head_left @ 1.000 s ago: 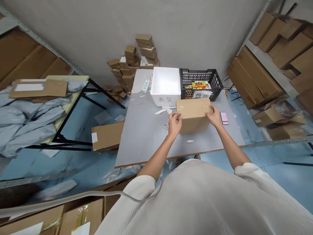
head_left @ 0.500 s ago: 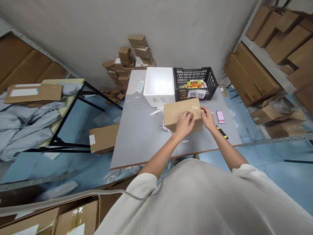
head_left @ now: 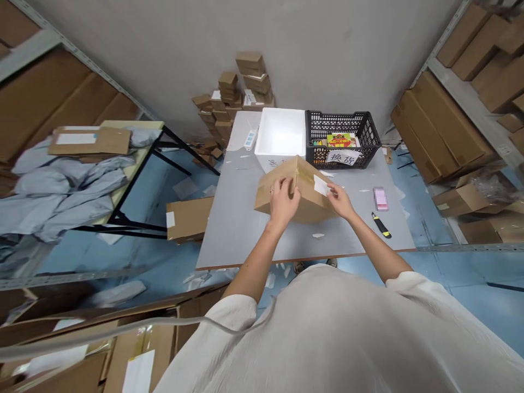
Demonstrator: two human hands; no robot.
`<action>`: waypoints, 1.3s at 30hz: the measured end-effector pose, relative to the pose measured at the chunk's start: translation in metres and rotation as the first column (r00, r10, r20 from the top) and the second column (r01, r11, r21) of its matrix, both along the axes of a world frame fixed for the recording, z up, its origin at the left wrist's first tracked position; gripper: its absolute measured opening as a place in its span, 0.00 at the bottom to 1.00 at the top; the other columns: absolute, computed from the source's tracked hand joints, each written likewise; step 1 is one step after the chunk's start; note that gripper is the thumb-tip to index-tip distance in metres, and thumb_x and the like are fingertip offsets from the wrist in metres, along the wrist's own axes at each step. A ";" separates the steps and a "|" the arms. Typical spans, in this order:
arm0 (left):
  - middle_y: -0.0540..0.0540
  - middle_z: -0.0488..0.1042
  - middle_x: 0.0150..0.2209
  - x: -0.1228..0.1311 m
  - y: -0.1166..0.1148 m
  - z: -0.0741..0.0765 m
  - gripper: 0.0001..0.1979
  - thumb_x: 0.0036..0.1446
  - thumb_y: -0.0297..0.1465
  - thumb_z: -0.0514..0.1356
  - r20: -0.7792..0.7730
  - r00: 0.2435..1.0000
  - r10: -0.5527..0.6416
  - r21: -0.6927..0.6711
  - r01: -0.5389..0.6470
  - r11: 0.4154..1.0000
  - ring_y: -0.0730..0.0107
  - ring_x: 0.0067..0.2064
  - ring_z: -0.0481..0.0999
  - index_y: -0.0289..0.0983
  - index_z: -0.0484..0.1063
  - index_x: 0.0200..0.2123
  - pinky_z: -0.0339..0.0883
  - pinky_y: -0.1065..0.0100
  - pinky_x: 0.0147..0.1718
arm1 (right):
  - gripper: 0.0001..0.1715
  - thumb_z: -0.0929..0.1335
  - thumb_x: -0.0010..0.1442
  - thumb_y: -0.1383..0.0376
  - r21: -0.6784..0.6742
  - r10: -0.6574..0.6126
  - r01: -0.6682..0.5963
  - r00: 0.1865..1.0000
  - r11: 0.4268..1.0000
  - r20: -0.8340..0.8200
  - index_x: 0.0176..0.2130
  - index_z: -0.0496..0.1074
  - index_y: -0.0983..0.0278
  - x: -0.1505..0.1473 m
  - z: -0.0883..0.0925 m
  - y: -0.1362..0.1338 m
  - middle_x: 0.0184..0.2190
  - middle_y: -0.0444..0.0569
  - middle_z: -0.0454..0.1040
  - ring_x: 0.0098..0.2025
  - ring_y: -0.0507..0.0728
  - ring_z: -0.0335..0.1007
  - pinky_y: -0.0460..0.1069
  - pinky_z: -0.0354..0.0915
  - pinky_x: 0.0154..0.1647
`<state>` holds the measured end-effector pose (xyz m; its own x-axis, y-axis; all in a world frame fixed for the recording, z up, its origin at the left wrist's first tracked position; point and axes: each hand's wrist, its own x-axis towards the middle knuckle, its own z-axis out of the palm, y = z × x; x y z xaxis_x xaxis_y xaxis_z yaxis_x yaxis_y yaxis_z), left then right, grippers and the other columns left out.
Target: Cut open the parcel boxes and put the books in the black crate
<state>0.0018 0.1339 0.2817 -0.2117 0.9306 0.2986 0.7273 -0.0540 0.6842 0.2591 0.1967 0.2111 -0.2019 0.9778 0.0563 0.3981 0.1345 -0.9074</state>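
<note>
A brown cardboard box (head_left: 273,184) stands on the grey table, turned with a corner toward the white foam box behind it. My left hand (head_left: 284,203) grips its left part, fingers bent over the cardboard. A white label (head_left: 321,185) is on the box's right-hand face, near a strip of clear tape. At the label's lower right edge, my right hand (head_left: 340,202) has its thumb and fingers closed together. Whether that edge is lifted cannot be seen. The box's underside is hidden.
Behind stand a white foam box (head_left: 281,131) and a black plastic crate (head_left: 370,136) holding colourful packs. A phone (head_left: 380,198) and a utility knife (head_left: 381,225) lie at right on the table (head_left: 229,229). A power strip (head_left: 250,140) is at the back left.
The cardboard box has been turned, and its face with the white label now shows. My right hand has moved onto the label; my left hand has shifted left along the box.
</note>
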 end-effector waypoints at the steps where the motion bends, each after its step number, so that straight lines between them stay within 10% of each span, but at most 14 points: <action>1: 0.34 0.74 0.67 -0.012 -0.001 -0.003 0.22 0.74 0.36 0.58 0.018 1.000 0.006 0.007 -0.006 1.000 0.45 0.72 0.72 0.42 0.77 0.67 0.67 0.45 0.73 | 0.33 0.72 0.69 0.44 -0.014 -0.028 0.029 0.997 0.999 0.067 0.66 0.78 0.55 0.003 -0.009 -0.001 0.68 0.57 0.76 0.72 0.71 0.72 0.69 0.68 0.76; 8: 0.35 0.77 0.69 -0.078 -0.008 -0.022 0.22 0.78 0.38 0.52 0.116 0.992 0.040 0.038 -0.044 0.998 0.49 0.74 0.72 0.40 0.75 0.67 0.65 0.47 0.76 | 0.40 0.74 0.63 0.49 -0.139 -0.111 0.155 0.954 0.978 0.280 0.70 0.72 0.56 -0.005 -0.043 -0.010 0.73 0.59 0.70 0.76 0.74 0.64 0.73 0.60 0.80; 21: 0.38 0.84 0.60 -0.149 -0.021 -0.068 0.19 0.72 0.38 0.61 0.332 0.911 0.245 -0.126 -0.215 0.969 0.50 0.62 0.83 0.41 0.77 0.61 0.74 0.48 0.67 | 0.47 0.75 0.60 0.49 -0.100 -0.175 0.206 0.952 0.973 0.250 0.72 0.69 0.60 -0.066 -0.026 -0.018 0.71 0.59 0.74 0.73 0.73 0.68 0.68 0.66 0.77; 30: 0.36 0.82 0.62 -0.096 -0.010 -0.108 0.24 0.70 0.36 0.62 0.454 0.880 0.139 -0.198 -0.052 0.979 0.50 0.61 0.83 0.41 0.74 0.66 0.77 0.47 0.65 | 0.42 0.73 0.60 0.54 -0.008 -0.258 0.282 0.889 0.959 0.378 0.70 0.71 0.59 -0.011 -0.014 -0.012 0.72 0.59 0.72 0.73 0.73 0.67 0.69 0.61 0.79; 39: 0.34 0.79 0.62 -0.028 0.002 -0.111 0.25 0.71 0.35 0.59 0.391 0.915 0.099 -0.279 0.016 0.960 0.51 0.61 0.82 0.41 0.70 0.68 0.78 0.48 0.63 | 0.41 0.74 0.61 0.53 -0.021 -0.292 0.336 0.847 0.942 0.444 0.70 0.71 0.57 0.054 -0.015 -0.007 0.72 0.58 0.72 0.75 0.75 0.65 0.72 0.58 0.80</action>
